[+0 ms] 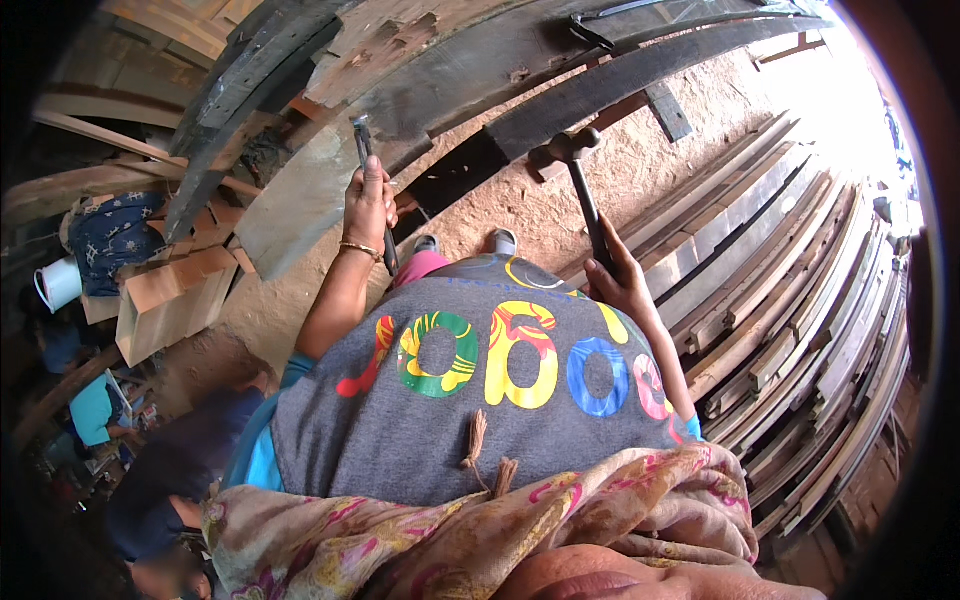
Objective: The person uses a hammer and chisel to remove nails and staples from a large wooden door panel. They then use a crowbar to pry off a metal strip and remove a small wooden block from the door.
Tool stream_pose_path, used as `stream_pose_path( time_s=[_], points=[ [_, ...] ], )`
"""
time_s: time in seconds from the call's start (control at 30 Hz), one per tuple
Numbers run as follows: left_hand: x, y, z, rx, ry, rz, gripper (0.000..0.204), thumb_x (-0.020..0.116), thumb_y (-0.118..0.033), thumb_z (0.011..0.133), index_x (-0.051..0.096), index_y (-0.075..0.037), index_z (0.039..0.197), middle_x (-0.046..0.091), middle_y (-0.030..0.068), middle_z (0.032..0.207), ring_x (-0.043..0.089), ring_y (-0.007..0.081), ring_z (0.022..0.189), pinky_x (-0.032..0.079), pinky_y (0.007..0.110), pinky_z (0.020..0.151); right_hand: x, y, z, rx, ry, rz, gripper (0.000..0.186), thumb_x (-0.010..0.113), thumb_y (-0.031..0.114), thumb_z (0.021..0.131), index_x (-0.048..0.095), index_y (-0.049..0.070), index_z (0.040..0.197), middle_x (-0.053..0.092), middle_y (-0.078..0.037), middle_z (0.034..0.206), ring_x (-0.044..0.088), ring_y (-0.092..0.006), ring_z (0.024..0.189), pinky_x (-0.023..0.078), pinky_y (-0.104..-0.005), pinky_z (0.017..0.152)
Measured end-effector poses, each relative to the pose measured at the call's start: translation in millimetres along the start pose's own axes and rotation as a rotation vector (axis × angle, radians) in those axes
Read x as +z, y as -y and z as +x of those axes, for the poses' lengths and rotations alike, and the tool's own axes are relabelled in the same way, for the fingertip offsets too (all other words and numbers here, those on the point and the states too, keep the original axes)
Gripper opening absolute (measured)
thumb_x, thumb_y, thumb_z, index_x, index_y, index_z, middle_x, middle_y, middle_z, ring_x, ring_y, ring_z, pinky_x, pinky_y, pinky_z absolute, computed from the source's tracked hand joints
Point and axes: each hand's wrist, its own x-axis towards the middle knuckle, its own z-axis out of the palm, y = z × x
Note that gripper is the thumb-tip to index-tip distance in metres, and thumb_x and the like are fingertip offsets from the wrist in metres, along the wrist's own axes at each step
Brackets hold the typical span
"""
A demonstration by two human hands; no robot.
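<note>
My left hand (370,205) is closed around a slim metal bar (363,140), the thumb laid along its shaft, with the pale tip pointing to the far side and the lower end sticking out below my fist. From this angle I cannot tell whether that tip touches the wide grey board (300,195) behind it. My right hand (622,272) is wrapped around the dark handle of a hammer (584,195), held well apart from the bar, its head up and toward the far side, near a long dark beam (560,115) that runs from the middle to the far right. A bangle (358,248) circles my left wrist. Farther off, a dark metal tool (592,38) lies on the timber, and a short dark block (668,112) sits just beside the beam. My 2 feet show on the sandy ground (480,205), between my hands, beyond my grey shirt (380,440). To the right, many long planks (770,290) lie stacked side by side. To the left are a white bucket (60,283), a dark blue patterned cloth (115,245) and a pale brown block (175,305); on the near left, a person in a teal top (93,410) is at the ground.
</note>
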Motion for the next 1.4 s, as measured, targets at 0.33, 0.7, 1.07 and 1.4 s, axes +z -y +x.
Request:
stream_pose_path(
  time_s=[0.33,0.7,1.07,1.4],
  points=[
    [-88.6,-28.6,32.2,0.05,-0.028,0.14,0.031,0.059,-0.039,0.09,0.045,-0.012,0.083,0.04,-0.0047,0.057,0.038,0.0041,0.042,0.031,0.02,0.037,94.0,28.5,0.5,-0.358,-0.245,-0.325,0.065,0.062,0.007,0.081,0.036,0.017,0.14,0.063,-0.02,0.099,0.062,-0.0372,0.092,0.049,-0.0433,0.076],
    [-200.9,-9.6,79.0,0.48,-0.015,0.907,0.038,0.068,-0.037,0.081,0.051,-0.003,0.085,0.059,0.0104,0.07,0.06,0.0327,0.068,0.046,0.04,0.063,215.3,38.6,-26.6,-0.284,-0.739,-0.148,0.053,0.046,0.005,0.093,0.032,0.013,0.143,0.05,0.002,0.069,0.042,-0.0049,0.057,0.037,-0.0211,0.05],
    [-203.3,3.4,109.1,0.638,0.102,1.32,0.064,0.074,-0.045,0.071,0.048,-0.007,0.115,0.054,0.0197,0.112,0.055,0.0374,0.102,0.046,0.045,0.082,247.3,18.9,8.6,0.139,-0.839,0.018,0.053,0.052,0.014,0.091,0.037,0.02,0.141,0.054,-0.012,0.068,0.047,-0.0109,0.061,0.044,-0.0311,0.058],
    [-200.0,-3.5,110.6,0.571,0.125,1.386,0.064,0.073,-0.045,0.072,0.047,-0.009,0.117,0.058,0.0189,0.113,0.056,0.0364,0.104,0.045,0.044,0.084,255.2,32.1,-6.2,-0.264,-0.948,-0.394,0.059,0.055,0.01,0.087,0.035,0.023,0.141,0.061,-0.028,0.092,0.061,-0.0432,0.084,0.048,-0.046,0.074]
  ],
)
